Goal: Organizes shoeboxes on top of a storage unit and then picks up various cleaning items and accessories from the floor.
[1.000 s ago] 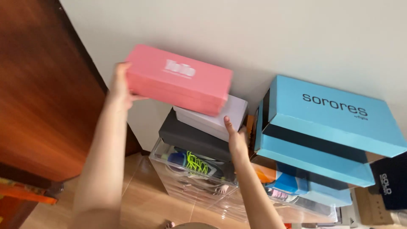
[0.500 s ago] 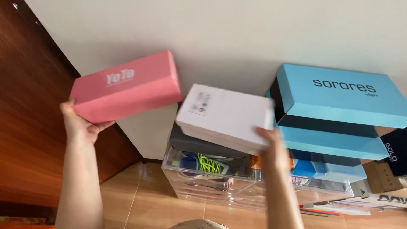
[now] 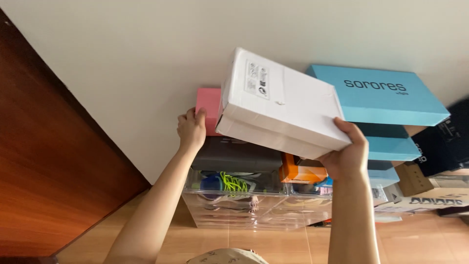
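My right hand (image 3: 348, 156) grips the white box (image 3: 283, 105) at its lower right corner, thumb on top near the edge, fingers curled under out of sight. The box is lifted clear of the stacks and tilted, its labelled end high and toward the wall (image 3: 137, 63), its near long edge lower. It hides most of the pink box (image 3: 207, 105).

My left hand (image 3: 191, 129) is on the left end of the pink box, fingers bent and pressed against that face. Whether they wrap round it I cannot tell; only the end of the box shows, left of the white one. The pink box sits on top of the grey box (image 3: 234, 155), against the wall.

Under the grey box stand clear plastic drawers (image 3: 234, 205) on the tiled floor (image 3: 273, 239). A shoe with neon yellow laces (image 3: 229, 183) shows through the top one.

An orange box (image 3: 302, 172) lies just right of the grey one, below the white box and beside my right wrist.

Further right is a stack of blue boxes (image 3: 386, 98), the top one with its lid askew, more blue ones beneath. Dark boxes (image 3: 439, 144) and a brown carton (image 3: 413, 178) stand at the far right.

A dark wooden door (image 3: 44, 161) fills the left side.
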